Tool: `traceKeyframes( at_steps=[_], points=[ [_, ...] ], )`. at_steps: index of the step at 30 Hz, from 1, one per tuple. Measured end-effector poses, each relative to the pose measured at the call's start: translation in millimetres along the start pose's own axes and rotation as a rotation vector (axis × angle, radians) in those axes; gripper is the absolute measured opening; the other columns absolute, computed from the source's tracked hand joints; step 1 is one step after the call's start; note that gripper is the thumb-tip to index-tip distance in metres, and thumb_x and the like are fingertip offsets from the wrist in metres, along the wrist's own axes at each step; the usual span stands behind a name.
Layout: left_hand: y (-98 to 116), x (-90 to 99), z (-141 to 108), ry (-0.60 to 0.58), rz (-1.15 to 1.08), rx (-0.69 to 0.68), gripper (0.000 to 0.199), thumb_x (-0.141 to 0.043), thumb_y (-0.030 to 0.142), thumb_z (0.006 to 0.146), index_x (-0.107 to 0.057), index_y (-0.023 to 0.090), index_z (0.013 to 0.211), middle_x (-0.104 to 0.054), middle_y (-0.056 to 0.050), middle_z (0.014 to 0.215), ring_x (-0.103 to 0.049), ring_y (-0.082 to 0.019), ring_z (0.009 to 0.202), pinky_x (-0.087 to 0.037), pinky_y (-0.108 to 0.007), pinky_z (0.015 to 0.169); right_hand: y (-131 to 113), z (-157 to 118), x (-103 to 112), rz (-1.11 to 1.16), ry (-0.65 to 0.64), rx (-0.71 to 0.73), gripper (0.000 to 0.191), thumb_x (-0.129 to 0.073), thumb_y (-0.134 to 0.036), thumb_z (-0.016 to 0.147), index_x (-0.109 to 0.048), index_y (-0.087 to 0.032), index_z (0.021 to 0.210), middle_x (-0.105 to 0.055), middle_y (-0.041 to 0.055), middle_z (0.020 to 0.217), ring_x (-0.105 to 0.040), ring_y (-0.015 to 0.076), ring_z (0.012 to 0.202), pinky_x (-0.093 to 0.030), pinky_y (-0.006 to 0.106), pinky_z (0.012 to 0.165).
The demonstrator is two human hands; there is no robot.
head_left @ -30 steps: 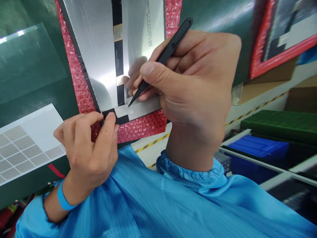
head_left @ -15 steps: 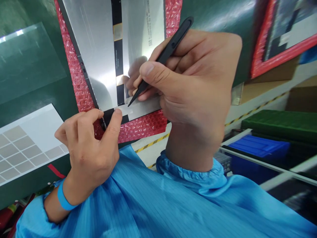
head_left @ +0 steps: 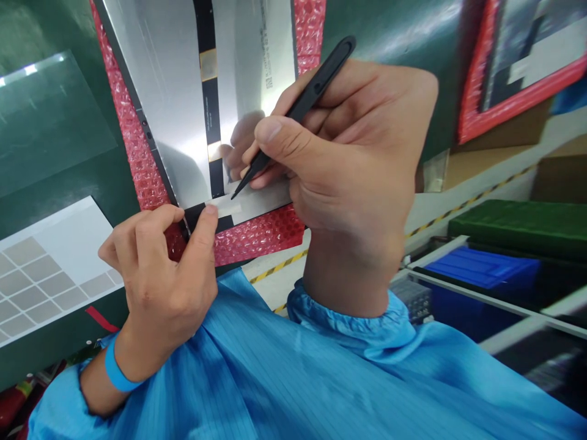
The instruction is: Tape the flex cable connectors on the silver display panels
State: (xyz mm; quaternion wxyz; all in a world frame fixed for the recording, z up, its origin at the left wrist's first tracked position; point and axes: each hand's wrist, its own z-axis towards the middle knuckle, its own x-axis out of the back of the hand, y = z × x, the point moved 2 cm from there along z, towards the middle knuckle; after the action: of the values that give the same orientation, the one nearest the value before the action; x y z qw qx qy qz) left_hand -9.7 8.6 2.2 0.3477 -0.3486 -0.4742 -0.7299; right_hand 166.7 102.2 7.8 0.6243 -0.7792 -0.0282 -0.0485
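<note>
Electronics assembly workshop, most likely.
A metal-backed panel [head_left: 165,91] bearing printed lettering lies on pink bubble wrap [head_left: 261,235] on a green desk [head_left: 394,30]. Well to its right are a second panel [head_left: 545,52] in red wrapping, yellow-and-black floor tape [head_left: 472,201] and a blue plastic bin [head_left: 481,267]. The person facing it wears a blue work smock [head_left: 275,366].

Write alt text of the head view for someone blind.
A right hand holds a pointed black tool at a pale strip on a silver panel; the left hand touches the panel's corner. Red bubble wrap lies underneath.
</note>
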Motion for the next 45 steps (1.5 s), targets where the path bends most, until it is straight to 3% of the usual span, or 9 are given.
traceKeyframes(
  at_steps=[5,10,14,19,24,27,33,40,45],
  points=[
    [-1.3,0.9,-0.3,-0.041,0.007,0.014,0.04,-0.074,0.011,0.095,-0.079,0.024,0.132,-0.067,-0.019,0.122,-0.064,-0.038,0.115,-0.046,-0.057,0.093,3.9,1.9,0.7,0.012,0.008,0.025,0.03,-0.098,-0.055,0.078,-0.073,-0.038,0.076,-0.075,0.0002,0.074,-0.072,0.0284,0.069,-0.067,0.051,0.067],
    [-0.5,1.9,0.3,-0.063,0.035,0.002,0.038,-0.073,0.013,0.096,-0.08,0.023,0.132,-0.067,-0.021,0.122,-0.064,-0.041,0.117,-0.045,-0.06,0.093,5.3,-0.2,-3.7,-0.073,0.086,0.09,0.035,-0.094,-0.059,0.081,-0.069,-0.036,0.075,-0.076,0.0007,0.076,-0.071,0.0268,0.071,-0.061,0.043,0.053],
    [0.4,2.6,-0.1,-0.055,0.097,0.003,0.035,-0.074,0.015,0.096,-0.081,0.025,0.129,-0.068,-0.021,0.124,-0.063,-0.041,0.122,-0.044,-0.059,0.095,8.4,-1.5,-2.9,-0.086,0.139,0.185,0.03,-0.09,-0.049,0.089,-0.067,-0.035,0.077,-0.073,-0.0041,0.074,-0.068,0.0213,0.065,-0.058,0.038,0.053],
    [7.6,2.1,2.1,-0.062,0.17,-0.067,0.033,-0.076,0.02,0.097,-0.078,0.02,0.13,-0.069,-0.021,0.13,-0.06,-0.041,0.128,-0.04,-0.056,0.1,20.4,2.1,4.2,0.109,0.197,0.208,0.026,-0.088,-0.034,0.094,-0.065,-0.032,0.082,-0.073,-0.0055,0.071,-0.07,0.0201,0.062,-0.055,0.035,0.047],
    [18.0,-4.2,8.9,-0.218,0.212,-0.063,0.046,-0.073,0.036,0.103,-0.069,0.022,0.147,-0.063,-0.02,0.151,-0.052,-0.044,0.141,-0.032,-0.061,0.113,27.5,5.8,3.5,0.162,0.214,0.257,0.023,-0.084,-0.026,0.095,-0.064,-0.029,0.083,-0.071,-0.007,0.067,-0.068,0.0164,0.056,-0.053,0.029,0.044],
    [18.6,-4.2,7.0,-0.284,0.231,-0.042,0.057,-0.071,0.045,0.105,-0.061,0.024,0.157,-0.056,-0.022,0.16,-0.048,-0.046,0.145,-0.028,-0.065,0.117,30.3,6.4,2.8,0.167,0.225,0.257,0.023,-0.085,-0.027,0.095,-0.064,-0.028,0.084,-0.072,-0.0066,0.068,-0.068,0.0154,0.054,-0.052,0.027,0.043],
    [9.7,8.3,-8.8,-0.244,0.309,0.062,0.054,-0.066,0.043,0.105,-0.061,0.031,0.158,-0.05,-0.025,0.163,-0.044,-0.052,0.147,-0.028,-0.072,0.113,33.1,5.1,1.0,0.17,0.28,0.283,0.026,-0.085,-0.03,0.097,-0.062,-0.024,0.088,-0.072,-0.0072,0.072,-0.07,0.0117,0.06,-0.052,0.022,0.047],
    [19.5,-4.7,-1.2,-0.277,0.304,-0.055,0.06,-0.063,0.048,0.108,-0.054,0.025,0.163,-0.051,-0.019,0.169,-0.043,-0.045,0.153,-0.015,-0.065,0.124,37.6,7.9,2.1,0.147,0.263,0.241,0.018,-0.078,-0.027,0.097,-0.063,-0.027,0.088,-0.074,-0.0056,0.071,-0.069,0.0119,0.058,-0.052,0.021,0.045],
    [19.8,0.3,6.2,-0.294,0.314,0.047,0.054,-0.068,0.047,0.105,-0.062,0.029,0.155,-0.049,-0.023,0.169,-0.044,-0.049,0.153,-0.024,-0.074,0.118,38.0,6.7,0.6,0.16,0.296,0.195,0.014,-0.078,-0.025,0.092,-0.066,-0.024,0.085,-0.074,-0.0043,0.069,-0.069,0.0115,0.054,-0.057,0.019,0.046]
  ],
)
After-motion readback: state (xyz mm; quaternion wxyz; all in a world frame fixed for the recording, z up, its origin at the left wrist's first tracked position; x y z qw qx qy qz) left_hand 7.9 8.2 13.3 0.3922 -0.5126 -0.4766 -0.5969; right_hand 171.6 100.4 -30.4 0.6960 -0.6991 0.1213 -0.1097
